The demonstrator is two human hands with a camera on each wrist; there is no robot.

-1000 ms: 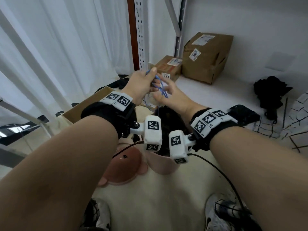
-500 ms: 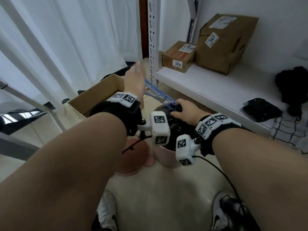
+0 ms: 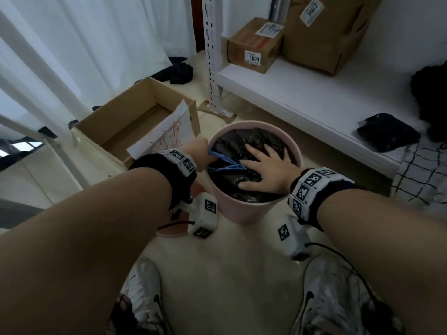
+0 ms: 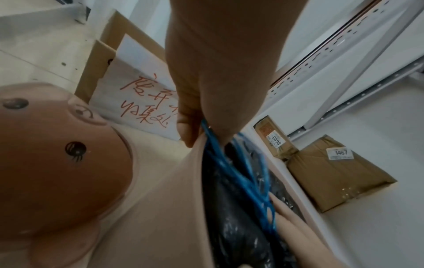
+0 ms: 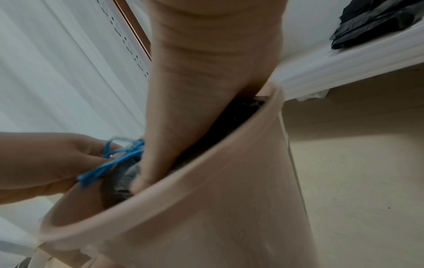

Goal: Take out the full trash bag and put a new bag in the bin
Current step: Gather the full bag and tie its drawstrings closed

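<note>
L hand (image 3: 197, 154) pinches the blue drawstrings (image 3: 226, 162) at the pink bin's (image 3: 242, 209) 9 o'clock rim; R hand (image 3: 264, 166), fingers spread flat, presses the black trash bag (image 3: 238, 143), which sits in the bin & fills it. Risk: hard pull w/ R hand pressing down could snap strings or tear the bag; a pull could also tip the bin. Open cardboard box (image 3: 135, 119) at 10 o'clock holds a paper sheet (image 3: 167, 135).

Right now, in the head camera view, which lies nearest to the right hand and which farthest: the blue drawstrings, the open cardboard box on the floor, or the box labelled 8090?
From the right hand, pressed flat on the black bag:
1. Blue drawstrings, just left, at its fingertips.
2. Open cardboard box, on the floor, farther left.
3. Box labelled 8090, up on the white shelf, beyond the bin.
</note>
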